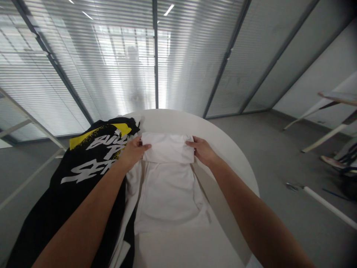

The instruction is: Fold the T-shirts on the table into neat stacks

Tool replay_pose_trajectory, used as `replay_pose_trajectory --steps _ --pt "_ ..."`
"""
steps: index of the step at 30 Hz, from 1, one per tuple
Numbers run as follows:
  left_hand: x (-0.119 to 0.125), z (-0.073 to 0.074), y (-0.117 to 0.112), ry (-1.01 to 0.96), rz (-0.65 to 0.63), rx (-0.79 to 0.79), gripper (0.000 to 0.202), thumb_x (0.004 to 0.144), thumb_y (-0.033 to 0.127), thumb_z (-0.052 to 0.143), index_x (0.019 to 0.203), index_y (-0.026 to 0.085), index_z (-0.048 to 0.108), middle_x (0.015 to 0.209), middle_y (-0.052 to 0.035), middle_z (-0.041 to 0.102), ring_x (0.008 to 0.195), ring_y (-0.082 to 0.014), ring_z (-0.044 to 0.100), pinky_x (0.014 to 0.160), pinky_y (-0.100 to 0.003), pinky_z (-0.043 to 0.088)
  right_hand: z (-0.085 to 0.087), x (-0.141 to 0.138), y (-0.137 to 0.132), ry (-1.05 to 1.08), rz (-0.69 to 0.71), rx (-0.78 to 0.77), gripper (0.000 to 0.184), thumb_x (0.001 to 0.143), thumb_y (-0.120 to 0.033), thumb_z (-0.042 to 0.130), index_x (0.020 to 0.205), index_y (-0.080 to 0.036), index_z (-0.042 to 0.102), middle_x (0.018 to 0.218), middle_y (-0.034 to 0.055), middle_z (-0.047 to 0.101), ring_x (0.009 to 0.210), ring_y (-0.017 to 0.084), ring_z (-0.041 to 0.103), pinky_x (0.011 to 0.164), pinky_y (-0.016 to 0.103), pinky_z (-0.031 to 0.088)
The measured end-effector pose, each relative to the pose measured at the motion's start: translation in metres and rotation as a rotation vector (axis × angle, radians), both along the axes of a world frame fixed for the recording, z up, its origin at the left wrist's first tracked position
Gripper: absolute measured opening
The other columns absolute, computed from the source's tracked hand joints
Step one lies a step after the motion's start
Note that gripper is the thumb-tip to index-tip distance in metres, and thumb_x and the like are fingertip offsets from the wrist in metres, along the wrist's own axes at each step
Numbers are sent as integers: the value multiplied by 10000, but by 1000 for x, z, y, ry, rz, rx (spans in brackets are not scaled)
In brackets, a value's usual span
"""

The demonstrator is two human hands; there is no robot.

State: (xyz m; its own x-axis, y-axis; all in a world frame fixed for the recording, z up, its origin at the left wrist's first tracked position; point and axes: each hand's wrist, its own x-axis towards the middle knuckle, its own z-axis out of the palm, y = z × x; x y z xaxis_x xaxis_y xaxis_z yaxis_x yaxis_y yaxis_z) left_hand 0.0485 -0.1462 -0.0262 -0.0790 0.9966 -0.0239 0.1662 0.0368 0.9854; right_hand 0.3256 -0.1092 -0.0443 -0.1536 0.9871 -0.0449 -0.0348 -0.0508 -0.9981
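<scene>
A white garment (170, 197) lies lengthwise on the round white table (234, 152), its far end folded over into a flat band. My left hand (135, 150) pinches the left end of that band, thumb on top and fingers mostly hidden behind the cloth. At the band's right end, my right hand (203, 149) grips the fabric the same way. Just left of it, partly under my left forearm, a black garment (64, 201) with yellow and white printing spreads over the table's side. What kind of garment the white one is, I cannot tell.
Glass panels with blinds (119, 67) stand behind the table. A white metal frame (30, 119) is at the left. On the right are a wooden-edged table (338, 97) with pale legs, a shoe (333, 162) and a white bar (329, 206) near the floor.
</scene>
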Motion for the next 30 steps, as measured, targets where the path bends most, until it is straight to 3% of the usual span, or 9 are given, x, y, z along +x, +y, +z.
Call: replay_pose_trajectory --steps 3,6,11,18,22,25,30 --pt "-3 4 -1 37 -16 -61 554 635 337 759 1145 197 597 972 -58 679 739 -154 627 483 -189 452 5 6 -3 -27 44 -40 357 640 -348 732 945 -176 663 951 64 714 803 177 647 677 265 488" --pt "-6 7 -3 -19 -60 -141 607 610 282 777 1181 206 585 1026 -75 671 776 -159 628 492 -194 482 7 11 -4 -113 32 -18 353 664 -361 717 975 -210 650 927 21 697 738 142 612 566 218 447" --pt "-7 11 -6 -135 -131 -200 412 607 232 780 981 118 651 1016 -116 678 839 -206 651 648 -325 588 17 11 -12 -201 38 44 306 696 -378 703 952 -235 616 937 3 631 759 138 566 483 179 468" --pt "-10 5 -3 -214 -124 -111 465 623 221 788 1059 158 640 1061 -83 686 890 -202 660 733 -364 595 23 5 -19 -64 70 46 345 700 -397 718 973 -250 567 1043 10 570 921 184 551 614 322 612" --pt "-13 -3 2 -254 -154 30 440 626 211 769 1045 165 644 1045 -59 687 934 -194 646 832 -368 554 15 7 -15 -78 58 98 333 742 -425 666 1013 -283 534 1039 -9 581 974 173 556 751 339 581" --pt "-13 -8 6 -176 -131 189 365 628 209 750 977 158 656 975 -34 686 927 -174 627 882 -327 499 9 7 -11 -86 22 166 331 743 -418 632 1027 -283 530 1032 -4 602 992 172 571 820 323 531" --pt "-15 -12 12 -84 -69 260 227 595 237 745 761 175 603 751 27 613 734 -117 563 738 -246 454 6 3 -8 -175 -24 229 254 702 -359 576 916 -223 557 1007 43 648 993 205 593 848 320 478"
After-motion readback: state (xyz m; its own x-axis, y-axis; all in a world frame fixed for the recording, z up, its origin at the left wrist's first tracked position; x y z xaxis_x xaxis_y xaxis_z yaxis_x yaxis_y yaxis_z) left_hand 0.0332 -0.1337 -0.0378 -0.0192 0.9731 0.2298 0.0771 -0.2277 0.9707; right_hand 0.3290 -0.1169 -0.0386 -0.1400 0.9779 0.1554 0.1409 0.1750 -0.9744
